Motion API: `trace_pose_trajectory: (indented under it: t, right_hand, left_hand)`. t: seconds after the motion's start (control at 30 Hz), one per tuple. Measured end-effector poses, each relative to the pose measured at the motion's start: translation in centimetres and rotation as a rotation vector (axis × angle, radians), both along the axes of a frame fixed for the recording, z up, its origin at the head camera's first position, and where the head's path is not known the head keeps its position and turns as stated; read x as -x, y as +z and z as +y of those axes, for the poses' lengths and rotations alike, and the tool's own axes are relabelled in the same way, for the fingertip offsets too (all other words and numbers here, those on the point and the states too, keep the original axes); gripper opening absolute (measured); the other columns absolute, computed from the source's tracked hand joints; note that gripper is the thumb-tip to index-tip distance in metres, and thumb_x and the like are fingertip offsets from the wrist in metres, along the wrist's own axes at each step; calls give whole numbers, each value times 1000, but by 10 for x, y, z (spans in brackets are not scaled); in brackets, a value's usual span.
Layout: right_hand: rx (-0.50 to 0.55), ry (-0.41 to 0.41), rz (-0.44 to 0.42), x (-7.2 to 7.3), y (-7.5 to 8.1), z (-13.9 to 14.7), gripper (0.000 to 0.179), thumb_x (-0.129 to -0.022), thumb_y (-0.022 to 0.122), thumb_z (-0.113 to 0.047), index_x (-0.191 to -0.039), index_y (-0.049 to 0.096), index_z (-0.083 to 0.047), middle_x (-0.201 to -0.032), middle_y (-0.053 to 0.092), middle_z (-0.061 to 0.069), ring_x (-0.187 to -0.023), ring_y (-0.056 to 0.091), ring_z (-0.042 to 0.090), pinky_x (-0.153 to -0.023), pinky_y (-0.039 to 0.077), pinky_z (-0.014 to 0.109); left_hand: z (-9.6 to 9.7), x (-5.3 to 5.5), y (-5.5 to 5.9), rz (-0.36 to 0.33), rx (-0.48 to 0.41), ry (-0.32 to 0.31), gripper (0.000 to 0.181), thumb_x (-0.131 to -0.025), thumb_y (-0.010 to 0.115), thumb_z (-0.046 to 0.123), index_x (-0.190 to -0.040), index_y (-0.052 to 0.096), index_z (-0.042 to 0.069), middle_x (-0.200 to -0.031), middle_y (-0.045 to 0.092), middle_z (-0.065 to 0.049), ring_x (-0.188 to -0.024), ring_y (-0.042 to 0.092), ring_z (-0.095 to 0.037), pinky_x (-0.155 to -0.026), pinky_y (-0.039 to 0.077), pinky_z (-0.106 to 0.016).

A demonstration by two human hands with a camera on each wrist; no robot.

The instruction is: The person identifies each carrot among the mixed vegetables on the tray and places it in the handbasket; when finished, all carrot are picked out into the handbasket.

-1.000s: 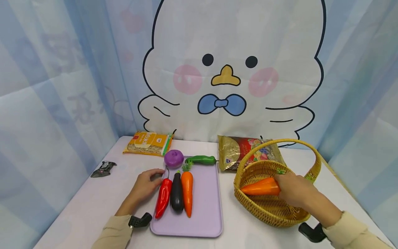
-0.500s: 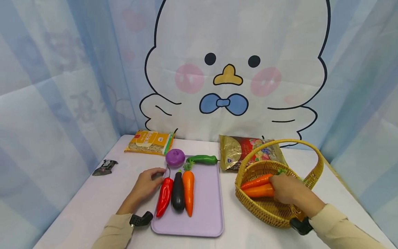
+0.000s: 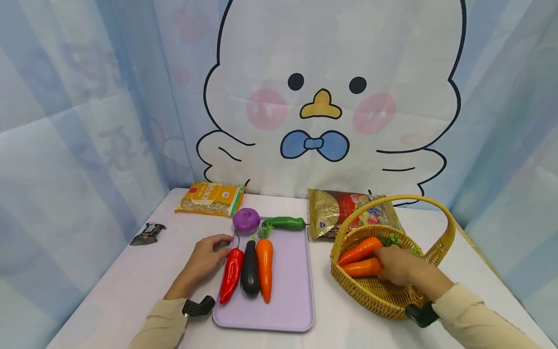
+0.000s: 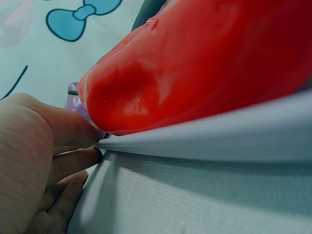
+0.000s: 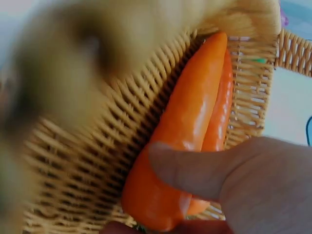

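In the head view a lilac tray (image 3: 287, 291) carries a red chili pepper (image 3: 231, 276), an eggplant (image 3: 250, 269) and a carrot (image 3: 264, 271). A purple onion (image 3: 246, 221) and a green pepper (image 3: 284, 223) lie at its far edge. My left hand (image 3: 205, 261) holds the tray's left rim, thumb and fingers at the edge beside the chili pepper. Inside the wicker basket (image 3: 375, 298), my right hand (image 3: 398, 265) grips an orange carrot (image 5: 180, 126), thumb pressed across its thick end. A second carrot (image 3: 361, 250) lies alongside it; the right fingers are mostly hidden beneath.
Behind the tray lies a yellow food packet (image 3: 211, 198), and a gold and red packet (image 3: 348, 213) lies behind the basket. A small black wrapper (image 3: 148, 233) sits at far left. The basket's tall handle (image 3: 405, 198) arches over its opening.
My right hand has moved slightly left and down into the basket with the carrot. The second carrot has come into view beside it. The left hand keeps its place at the tray.
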State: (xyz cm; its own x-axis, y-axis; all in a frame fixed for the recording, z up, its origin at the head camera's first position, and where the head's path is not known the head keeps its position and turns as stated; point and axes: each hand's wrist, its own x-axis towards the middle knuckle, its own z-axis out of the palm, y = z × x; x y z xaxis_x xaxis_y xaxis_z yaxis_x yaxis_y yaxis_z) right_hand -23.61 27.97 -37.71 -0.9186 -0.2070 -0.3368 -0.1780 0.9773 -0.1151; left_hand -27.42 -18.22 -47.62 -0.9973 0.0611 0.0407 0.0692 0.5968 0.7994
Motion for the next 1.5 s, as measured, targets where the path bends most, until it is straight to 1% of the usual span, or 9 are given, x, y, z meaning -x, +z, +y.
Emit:
trace_pose_trajectory:
  t: [0.2,0.33,0.43,0.67,0.8,1.03,1.17,1.37,1.5]
  right_hand:
    - [56,16,3,-1,3,4,36,-88,75,-14,-117,61,1,-85,56,5,-74,51,21,-64,42,34]
    - [92,54,41,-3,7,6,39,-90,75,-13,-122,61,3,-94,62,6,-81,54,21,-76,53,41]
    - [109,73,73,-5,9,6,40,-91,74,-12,-125,60,3,-101,64,8,-85,55,22,-85,56,47]
    - [110,27,50,-6,18,7,40,-93,71,-15,-128,59,1,-107,66,9,-89,57,22,-91,55,53]
    - [92,20,42,-7,26,8,37,-92,72,-16,-124,62,-1,-107,67,9,-88,57,23,-89,56,52]
    - [99,53,104,-18,41,0,35,-91,75,-21,-119,66,-3,-102,69,7,-81,59,18,-78,60,44]
    - [133,103,143,-24,55,-12,32,-91,74,-20,-118,67,-5,-99,69,4,-78,60,17,-72,59,39]
    - [127,196,210,-33,71,-34,32,-91,74,-18,-121,68,-8,-116,71,7,-102,67,27,-88,58,53]
    - [120,241,251,-36,79,-47,34,-91,75,-19,-122,68,-9,-113,72,4,-99,67,24,-89,58,50]
  left_hand:
    - [0,0,0,0,5,3,36,-95,62,13,-130,68,11,-141,61,-14,-140,46,-39,-117,32,-60]
    - [1,1,0,-1,10,3,36,-95,62,13,-130,68,12,-141,61,-14,-140,46,-38,-117,32,-60]
    - [1,1,-1,-2,8,3,36,-95,62,13,-130,68,12,-141,61,-14,-140,46,-38,-117,32,-60]
    - [2,2,-1,10,5,-4,35,-95,62,12,-129,69,12,-140,62,-13,-140,47,-38,-117,33,-60]
    - [1,2,0,15,8,-6,35,-95,62,13,-129,69,12,-140,62,-13,-139,47,-38,-117,33,-60]
    - [1,-1,1,3,7,1,36,-95,61,12,-130,68,12,-140,61,-14,-140,47,-38,-116,33,-61]
    - [0,-3,2,2,4,7,37,-95,61,12,-131,68,12,-141,61,-15,-140,46,-39,-116,33,-61]
    - [1,-4,1,-2,1,8,37,-95,61,11,-131,68,11,-141,60,-15,-140,46,-39,-117,32,-61]
    - [1,-3,1,0,-5,3,37,-95,61,11,-131,68,11,-141,60,-15,-140,46,-39,-117,32,-60]
